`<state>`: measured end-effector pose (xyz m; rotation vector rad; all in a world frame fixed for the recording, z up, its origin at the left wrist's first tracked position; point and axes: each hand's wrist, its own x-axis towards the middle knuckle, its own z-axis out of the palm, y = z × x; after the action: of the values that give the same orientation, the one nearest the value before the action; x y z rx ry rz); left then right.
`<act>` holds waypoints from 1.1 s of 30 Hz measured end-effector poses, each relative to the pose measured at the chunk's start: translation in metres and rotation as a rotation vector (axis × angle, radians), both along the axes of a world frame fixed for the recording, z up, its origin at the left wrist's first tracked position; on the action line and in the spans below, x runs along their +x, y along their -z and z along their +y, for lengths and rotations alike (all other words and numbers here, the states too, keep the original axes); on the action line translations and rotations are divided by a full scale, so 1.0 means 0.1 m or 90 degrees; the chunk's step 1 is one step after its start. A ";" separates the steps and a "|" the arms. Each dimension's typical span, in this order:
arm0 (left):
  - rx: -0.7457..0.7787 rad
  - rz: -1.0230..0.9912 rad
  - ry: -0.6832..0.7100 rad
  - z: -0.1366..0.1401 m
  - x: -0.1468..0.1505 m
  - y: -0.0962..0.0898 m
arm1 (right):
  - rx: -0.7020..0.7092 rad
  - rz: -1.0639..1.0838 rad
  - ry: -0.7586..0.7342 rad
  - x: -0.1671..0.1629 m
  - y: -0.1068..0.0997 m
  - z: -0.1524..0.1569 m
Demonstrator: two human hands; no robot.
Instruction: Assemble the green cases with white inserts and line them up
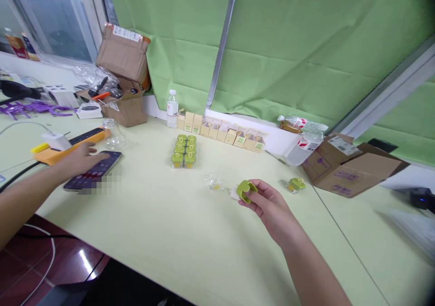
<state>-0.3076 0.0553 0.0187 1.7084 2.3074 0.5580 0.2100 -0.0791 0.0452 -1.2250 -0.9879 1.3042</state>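
Note:
A small green lid [244,190] is pinched in my right hand [270,206], raised a little above the table with its hollow side showing. Just left of it is a clear plastic container [214,184], blurred, with a yellow spot on it. My left hand [79,161] reaches over a dark smartphone [107,163], its thumb stretched onto the lit screen and its fingers apart. Two rows of small clear jars with green lids [184,151] stand mid-table. One more green-lidded jar [295,185] sits tilted to the right of my right hand.
Small cream boxes [217,130] line the wall beside an upright water bottle [172,109]. An orange power strip [81,139] and a clear glass vessel [113,136] are at left. Cardboard boxes [127,109] stand back left; another open carton [346,168] and bottles [304,147] are right.

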 end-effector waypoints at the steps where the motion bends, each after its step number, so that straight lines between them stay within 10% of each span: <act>1: 0.003 -0.015 -0.007 -0.02 0.02 -0.03 | -0.001 -0.001 -0.002 0.00 0.00 0.00; 10: 0.136 0.003 0.005 -0.42 0.64 -0.47 | -0.009 -0.013 -0.013 -0.03 0.02 0.01; 13: 0.234 -0.112 0.243 -0.67 1.22 -0.55 | -0.009 -0.014 -0.031 -0.07 0.06 0.01; 16: 0.132 -0.163 0.573 -0.89 1.94 -0.54 | -0.006 -0.015 -0.055 -0.11 0.10 0.00; 21: 0.165 -0.194 0.849 -0.97 2.91 -0.33 | 0.037 -0.039 -0.109 -0.16 0.15 -0.02; 28: 0.292 -0.333 0.828 -0.78 3.04 0.04 | 0.034 -0.125 -0.121 -0.18 0.12 -0.01; 33: 0.321 -0.432 0.656 -0.63 2.95 0.10 | 0.112 -0.375 0.147 0.04 0.29 0.11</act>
<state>-0.0126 -0.0081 0.0091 2.1296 0.6958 1.2390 0.2140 -0.0680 0.0158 -1.5687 -1.2931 0.6659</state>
